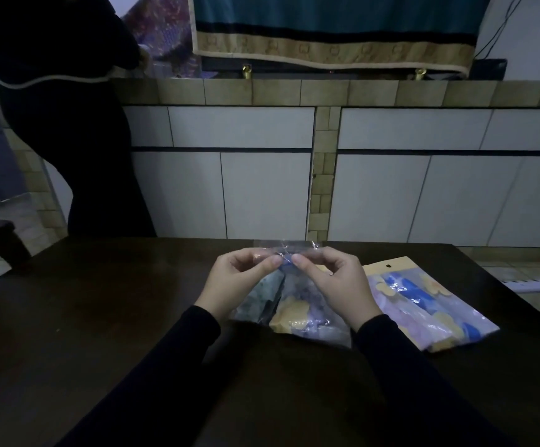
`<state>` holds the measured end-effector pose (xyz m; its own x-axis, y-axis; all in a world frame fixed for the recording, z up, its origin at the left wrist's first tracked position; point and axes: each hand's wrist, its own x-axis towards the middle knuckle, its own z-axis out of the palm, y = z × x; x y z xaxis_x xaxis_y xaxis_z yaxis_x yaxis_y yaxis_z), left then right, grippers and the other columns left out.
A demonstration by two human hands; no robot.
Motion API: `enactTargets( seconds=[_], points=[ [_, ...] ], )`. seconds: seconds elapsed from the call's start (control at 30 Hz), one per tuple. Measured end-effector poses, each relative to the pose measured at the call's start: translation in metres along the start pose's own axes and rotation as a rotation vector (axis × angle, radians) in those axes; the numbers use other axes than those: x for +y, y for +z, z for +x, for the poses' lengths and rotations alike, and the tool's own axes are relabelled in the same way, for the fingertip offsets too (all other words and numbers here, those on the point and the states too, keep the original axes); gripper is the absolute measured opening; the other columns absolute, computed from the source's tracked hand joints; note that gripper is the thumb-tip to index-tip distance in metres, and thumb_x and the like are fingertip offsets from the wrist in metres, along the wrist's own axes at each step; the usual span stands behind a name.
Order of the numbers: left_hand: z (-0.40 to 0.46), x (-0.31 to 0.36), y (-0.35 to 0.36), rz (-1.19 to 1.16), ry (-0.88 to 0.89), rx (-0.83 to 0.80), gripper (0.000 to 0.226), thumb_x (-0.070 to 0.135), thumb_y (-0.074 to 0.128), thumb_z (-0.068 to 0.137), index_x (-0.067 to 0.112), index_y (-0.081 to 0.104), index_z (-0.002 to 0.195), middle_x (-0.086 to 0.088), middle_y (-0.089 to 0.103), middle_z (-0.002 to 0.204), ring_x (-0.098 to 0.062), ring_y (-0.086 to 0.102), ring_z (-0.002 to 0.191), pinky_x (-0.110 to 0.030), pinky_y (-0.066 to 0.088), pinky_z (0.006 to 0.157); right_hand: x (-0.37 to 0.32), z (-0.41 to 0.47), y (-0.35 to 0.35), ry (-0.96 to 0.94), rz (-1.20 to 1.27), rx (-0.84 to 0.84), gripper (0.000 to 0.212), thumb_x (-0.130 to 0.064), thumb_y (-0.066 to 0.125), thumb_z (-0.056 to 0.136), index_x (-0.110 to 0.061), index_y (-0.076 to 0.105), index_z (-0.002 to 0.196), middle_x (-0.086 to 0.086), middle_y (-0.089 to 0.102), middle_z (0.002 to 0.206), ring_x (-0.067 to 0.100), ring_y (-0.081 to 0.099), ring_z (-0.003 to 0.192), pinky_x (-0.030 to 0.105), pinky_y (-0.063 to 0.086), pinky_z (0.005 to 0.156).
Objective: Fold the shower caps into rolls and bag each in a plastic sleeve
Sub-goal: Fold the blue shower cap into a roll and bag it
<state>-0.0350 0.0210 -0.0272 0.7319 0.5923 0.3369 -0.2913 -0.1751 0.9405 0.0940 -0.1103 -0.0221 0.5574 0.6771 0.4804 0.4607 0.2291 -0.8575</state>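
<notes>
I pinch the plastic sleeve point(289, 304) mouth at twelve o'clock with left hand point(241, 279) and right hand point(336, 282); thin, slippery film, so I'd grip edges.

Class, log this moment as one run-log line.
left hand: pinches sleeve mouth | right hand: pinches sleeve mouth | plastic sleeve: filled, on table | finished pack: lies right

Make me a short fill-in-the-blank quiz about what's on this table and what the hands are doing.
1. Both hands, left hand and right hand, pinch the top of a clear ____ sleeve.
2. The finished packet lies to the ____ of the hands.
3. Both sleeves of the person's top are ____.
4. The table is ____ in colour.

Missing words: plastic; right; black; dark
</notes>
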Motion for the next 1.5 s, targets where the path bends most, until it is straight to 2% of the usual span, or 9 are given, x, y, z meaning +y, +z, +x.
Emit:
enactTargets(
  seconds=[0.17,0.23,0.4,0.63,0.73,0.9,1.13,1.37,1.5],
  points=[
    [0.002,0.000,0.006,0.040,-0.222,0.004,0.025,0.043,0.072,0.078,0.021,0.079,0.085,0.008,0.066,0.074,-0.009,0.052,0.067,-0.022,0.041,0.061,0.006,0.002,0.004,0.098,-0.045,0.107,0.010,-0.032,0.075,0.079,-0.024,0.074,0.085,-0.002,0.061,0.102,0.006,0.057,0.099,0.025,0.048,0.087],
    [0.003,0.002,0.007,0.009,-0.319,-0.004,0.025,0.047,0.070,0.080,0.024,0.079,0.085,0.005,0.059,0.077,-0.010,0.045,0.065,-0.023,0.038,0.059,0.004,0.002,0.004,0.188,-0.042,0.134,0.011,-0.035,0.074,0.080,-0.026,0.074,0.086,-0.003,0.058,0.107,0.009,0.054,0.105,0.027,0.046,0.091],
    [0.003,0.009,0.007,-0.074,-0.404,-0.025,0.020,0.030,0.064,0.091,0.013,0.074,0.094,-0.010,0.073,0.099,-0.007,0.062,0.065,-0.020,0.048,0.063,-0.006,-0.002,0.006,0.309,0.224,0.027,0.013,-0.024,0.068,0.088,-0.013,0.075,0.094,-0.002,0.072,0.094,0.002,0.064,0.088,0.011,0.050,0.073],
    [0.004,0.002,0.006,-0.085,-0.221,0.065,0.005,0.017,0.073,0.084,0.013,0.076,0.083,-0.002,0.069,0.076,-0.007,0.057,0.061,-0.021,0.038,0.057,-0.010,-0.003,0.008,0.363,0.288,0.039,0.015,-0.024,0.067,0.088,-0.019,0.068,0.103,-0.005,0.069,0.102,0.005,0.063,0.097,0.026,0.052,0.087],
    [0.002,0.001,0.007,-0.002,-0.142,0.072,0.007,0.017,0.075,0.083,0.010,0.073,0.083,-0.002,0.067,0.070,-0.004,0.054,0.053,-0.023,0.039,0.059,-0.008,-0.003,0.008,0.236,0.156,0.095,0.011,-0.024,0.071,0.085,-0.021,0.070,0.095,-0.004,0.071,0.093,0.006,0.065,0.092,0.020,0.052,0.080],
    [0.000,0.002,0.012,0.046,-0.025,0.083,0.022,0.025,0.077,0.074,0.011,0.074,0.091,-0.008,0.075,0.089,-0.016,0.068,0.081,-0.029,0.054,0.076,-0.005,-0.003,0.004,0.131,0.051,0.123,0.008,-0.022,0.074,0.082,-0.022,0.072,0.090,-0.005,0.072,0.087,0.006,0.065,0.089,0.019,0.053,0.078],
    [-0.004,0.009,0.012,0.072,0.018,0.125,0.020,0.026,0.077,0.073,0.009,0.076,0.084,-0.004,0.076,0.093,-0.019,0.072,0.090,-0.037,0.057,0.083,-0.008,-0.004,0.003,0.092,-0.023,0.136,0.007,-0.023,0.078,0.078,-0.021,0.075,0.083,-0.009,0.072,0.081,0.004,0.065,0.084,0.023,0.054,0.079],
    [-0.008,0.006,0.020,0.257,0.254,0.261,0.009,0.030,0.074,0.073,0.021,0.074,0.078,0.003,0.073,0.074,-0.011,0.068,0.068,-0.023,0.056,0.066,-0.014,-0.007,0.010,0.135,0.078,0.269,0.036,-0.023,0.079,0.076,-0.024,0.056,0.103,-0.002,0.067,0.083,0.001,0.064,0.077,0.017,0.052,0.068],
    [-0.010,0.004,0.021,0.320,0.375,0.246,0.004,0.025,0.074,0.075,0.023,0.072,0.079,0.012,0.071,0.072,0.000,0.063,0.062,-0.013,0.049,0.060,-0.016,-0.004,0.003,0.282,0.199,0.146,0.032,-0.024,0.073,0.082,-0.020,0.064,0.113,0.001,0.072,0.097,0.006,0.067,0.090,0.022,0.055,0.081]
  ],
)
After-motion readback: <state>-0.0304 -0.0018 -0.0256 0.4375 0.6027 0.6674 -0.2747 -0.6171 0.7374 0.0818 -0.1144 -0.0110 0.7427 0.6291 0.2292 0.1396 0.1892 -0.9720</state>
